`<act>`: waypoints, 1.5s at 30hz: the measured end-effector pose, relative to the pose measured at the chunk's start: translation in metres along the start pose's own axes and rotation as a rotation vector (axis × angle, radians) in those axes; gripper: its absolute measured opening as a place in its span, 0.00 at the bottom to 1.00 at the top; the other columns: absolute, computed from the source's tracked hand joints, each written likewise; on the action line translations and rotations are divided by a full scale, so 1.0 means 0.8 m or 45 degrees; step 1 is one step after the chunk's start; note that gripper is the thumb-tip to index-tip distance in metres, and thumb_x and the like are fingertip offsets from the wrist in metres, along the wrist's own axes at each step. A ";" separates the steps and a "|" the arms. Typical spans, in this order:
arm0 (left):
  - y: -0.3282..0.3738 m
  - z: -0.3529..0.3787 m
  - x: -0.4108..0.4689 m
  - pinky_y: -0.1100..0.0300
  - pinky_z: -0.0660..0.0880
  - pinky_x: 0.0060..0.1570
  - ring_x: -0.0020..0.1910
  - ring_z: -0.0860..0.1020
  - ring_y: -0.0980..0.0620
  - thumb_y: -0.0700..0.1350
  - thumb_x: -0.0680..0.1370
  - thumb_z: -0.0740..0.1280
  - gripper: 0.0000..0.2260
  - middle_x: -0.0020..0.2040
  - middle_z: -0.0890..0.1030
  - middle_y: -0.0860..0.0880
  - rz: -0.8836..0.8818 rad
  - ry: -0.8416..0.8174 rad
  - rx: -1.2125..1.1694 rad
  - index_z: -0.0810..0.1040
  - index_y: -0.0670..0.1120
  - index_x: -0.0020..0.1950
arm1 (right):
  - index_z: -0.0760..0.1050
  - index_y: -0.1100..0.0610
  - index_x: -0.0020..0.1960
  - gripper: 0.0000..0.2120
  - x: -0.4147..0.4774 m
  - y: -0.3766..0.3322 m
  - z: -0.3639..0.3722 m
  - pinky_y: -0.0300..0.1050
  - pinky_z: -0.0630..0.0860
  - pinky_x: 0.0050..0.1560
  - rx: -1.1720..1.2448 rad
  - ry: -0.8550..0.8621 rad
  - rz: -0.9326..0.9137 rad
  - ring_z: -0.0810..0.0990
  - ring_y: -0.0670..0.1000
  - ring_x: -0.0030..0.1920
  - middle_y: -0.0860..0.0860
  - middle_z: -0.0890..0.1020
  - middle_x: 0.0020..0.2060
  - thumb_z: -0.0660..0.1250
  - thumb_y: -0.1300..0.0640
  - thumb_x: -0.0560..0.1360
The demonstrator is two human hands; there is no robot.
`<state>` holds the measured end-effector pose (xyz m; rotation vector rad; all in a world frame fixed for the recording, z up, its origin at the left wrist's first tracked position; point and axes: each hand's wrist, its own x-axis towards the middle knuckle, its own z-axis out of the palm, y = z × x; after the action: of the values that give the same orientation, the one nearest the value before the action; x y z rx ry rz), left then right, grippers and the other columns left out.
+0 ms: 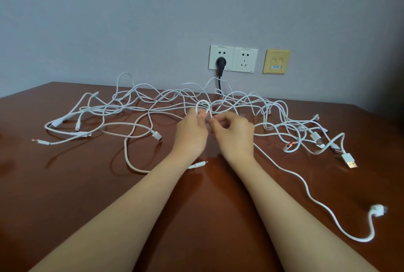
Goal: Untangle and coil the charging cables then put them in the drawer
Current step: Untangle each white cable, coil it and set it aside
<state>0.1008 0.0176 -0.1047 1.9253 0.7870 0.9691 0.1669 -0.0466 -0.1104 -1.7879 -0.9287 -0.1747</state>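
pinching cable loop (203,105) with left hand (192,132), right hand (235,132).

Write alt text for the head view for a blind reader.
A left hand and right hand pinch a loop of white cable over a brown table strewn with tangled charging cables. A black plug sits in a wall socket.

Pinching a raised loop (202,103) of white cable with left hand (191,135) and right hand (235,134), over tangled charging cables (140,105) sprawled across brown bench (65,184). Behind, black plug (219,62) in wall socket (215,52).
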 end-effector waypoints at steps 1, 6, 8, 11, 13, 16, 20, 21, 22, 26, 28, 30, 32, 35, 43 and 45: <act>0.000 0.000 -0.001 0.61 0.64 0.47 0.58 0.74 0.44 0.43 0.82 0.53 0.13 0.56 0.79 0.42 0.004 0.005 0.001 0.73 0.42 0.62 | 0.75 0.49 0.36 0.08 0.000 -0.001 0.001 0.43 0.75 0.48 0.021 0.000 0.017 0.81 0.50 0.39 0.47 0.82 0.33 0.67 0.55 0.74; 0.002 0.000 -0.004 0.61 0.64 0.46 0.59 0.74 0.44 0.43 0.82 0.55 0.13 0.57 0.79 0.43 0.101 -0.018 0.078 0.75 0.42 0.60 | 0.77 0.52 0.33 0.09 -0.001 -0.006 0.002 0.35 0.74 0.40 0.170 -0.015 0.135 0.80 0.43 0.34 0.44 0.80 0.26 0.67 0.59 0.72; 0.004 0.000 -0.007 0.57 0.66 0.48 0.57 0.75 0.42 0.43 0.82 0.55 0.12 0.55 0.80 0.43 0.155 -0.022 0.131 0.75 0.42 0.58 | 0.76 0.53 0.31 0.12 0.000 -0.005 0.000 0.28 0.69 0.32 0.267 -0.037 0.188 0.75 0.38 0.26 0.42 0.76 0.19 0.66 0.61 0.72; 0.008 -0.002 -0.009 0.53 0.69 0.53 0.58 0.75 0.42 0.43 0.82 0.54 0.13 0.58 0.80 0.45 0.208 -0.003 0.210 0.72 0.42 0.62 | 0.77 0.55 0.30 0.12 0.002 -0.005 -0.001 0.33 0.71 0.34 0.412 -0.101 0.273 0.73 0.40 0.25 0.45 0.76 0.20 0.68 0.62 0.73; 0.010 -0.003 -0.010 0.53 0.68 0.52 0.60 0.74 0.41 0.43 0.82 0.54 0.12 0.60 0.78 0.46 0.218 -0.003 0.318 0.70 0.42 0.63 | 0.78 0.54 0.31 0.12 0.002 -0.003 0.000 0.42 0.73 0.39 0.420 -0.145 0.278 0.74 0.45 0.31 0.51 0.79 0.25 0.69 0.58 0.73; 0.009 -0.006 -0.010 0.53 0.66 0.50 0.61 0.72 0.39 0.45 0.82 0.52 0.12 0.62 0.76 0.43 0.194 -0.028 0.520 0.68 0.43 0.62 | 0.76 0.49 0.27 0.18 0.000 0.000 0.004 0.44 0.70 0.39 0.138 -0.220 0.170 0.74 0.52 0.34 0.48 0.76 0.26 0.64 0.52 0.76; 0.007 -0.014 -0.007 0.54 0.62 0.45 0.57 0.73 0.37 0.44 0.82 0.51 0.09 0.58 0.76 0.40 0.151 -0.015 0.648 0.68 0.44 0.58 | 0.78 0.50 0.36 0.11 -0.006 -0.004 0.006 0.48 0.73 0.47 -0.038 -0.355 0.061 0.77 0.56 0.42 0.50 0.80 0.33 0.60 0.57 0.73; 0.005 -0.015 -0.004 0.54 0.62 0.45 0.57 0.73 0.37 0.43 0.82 0.51 0.09 0.57 0.77 0.40 0.136 0.002 0.645 0.68 0.44 0.58 | 0.78 0.52 0.42 0.09 -0.008 -0.006 0.005 0.48 0.72 0.49 -0.115 -0.392 0.005 0.77 0.56 0.45 0.51 0.81 0.36 0.59 0.58 0.72; 0.003 -0.015 -0.002 0.54 0.61 0.45 0.57 0.73 0.37 0.43 0.81 0.52 0.09 0.57 0.77 0.40 0.125 0.018 0.646 0.68 0.44 0.57 | 0.78 0.52 0.47 0.10 -0.010 -0.007 0.005 0.46 0.70 0.49 -0.207 -0.425 -0.058 0.77 0.56 0.47 0.52 0.82 0.40 0.59 0.59 0.73; -0.004 -0.016 0.001 0.55 0.60 0.44 0.57 0.73 0.37 0.41 0.81 0.52 0.10 0.56 0.77 0.40 0.105 0.070 0.638 0.69 0.43 0.57 | 0.77 0.50 0.57 0.12 -0.013 -0.010 0.004 0.46 0.63 0.53 -0.351 -0.449 -0.205 0.77 0.53 0.53 0.50 0.83 0.46 0.57 0.55 0.78; -0.006 -0.016 0.003 0.55 0.61 0.45 0.57 0.73 0.38 0.40 0.81 0.53 0.10 0.56 0.77 0.40 0.066 0.072 0.581 0.70 0.42 0.57 | 0.74 0.48 0.60 0.12 -0.012 -0.009 0.003 0.47 0.63 0.57 -0.371 -0.419 -0.187 0.77 0.52 0.54 0.49 0.83 0.47 0.58 0.54 0.78; -0.007 -0.016 0.010 0.54 0.69 0.48 0.55 0.75 0.40 0.39 0.80 0.54 0.09 0.55 0.78 0.41 -0.109 0.087 0.276 0.72 0.40 0.55 | 0.73 0.47 0.58 0.11 -0.010 -0.007 0.003 0.46 0.62 0.57 -0.371 -0.394 -0.170 0.77 0.52 0.54 0.48 0.83 0.46 0.59 0.52 0.78; -0.004 -0.018 0.017 0.54 0.78 0.43 0.41 0.82 0.45 0.38 0.81 0.52 0.08 0.49 0.81 0.39 -0.433 0.059 -0.402 0.71 0.40 0.50 | 0.73 0.47 0.55 0.08 -0.011 -0.008 0.003 0.46 0.60 0.54 -0.372 -0.406 -0.166 0.77 0.52 0.53 0.47 0.82 0.45 0.59 0.51 0.78; -0.003 -0.023 0.023 0.57 0.78 0.34 0.29 0.80 0.49 0.37 0.82 0.49 0.06 0.40 0.80 0.41 -0.674 0.049 -1.025 0.65 0.41 0.53 | 0.72 0.49 0.49 0.06 -0.009 -0.007 0.001 0.48 0.60 0.54 -0.365 -0.441 -0.127 0.76 0.52 0.52 0.46 0.81 0.43 0.58 0.48 0.79; -0.010 -0.031 0.037 0.67 0.66 0.21 0.13 0.59 0.58 0.36 0.81 0.45 0.16 0.16 0.61 0.53 -0.753 0.062 -1.364 0.60 0.45 0.35 | 0.69 0.48 0.38 0.11 -0.003 0.001 -0.008 0.49 0.65 0.56 -0.331 -0.424 0.048 0.72 0.48 0.43 0.43 0.73 0.30 0.61 0.45 0.77; -0.011 -0.031 0.040 0.73 0.56 0.16 0.12 0.56 0.59 0.35 0.80 0.44 0.17 0.15 0.58 0.54 -0.706 0.067 -1.268 0.58 0.46 0.33 | 0.70 0.48 0.40 0.07 -0.003 -0.001 -0.008 0.48 0.65 0.54 -0.365 -0.430 -0.008 0.71 0.49 0.43 0.42 0.71 0.31 0.61 0.51 0.78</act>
<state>0.0945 0.0571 -0.0922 0.7689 0.6282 0.8211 0.1668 -0.0532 -0.1087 -2.1217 -1.1953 -0.0073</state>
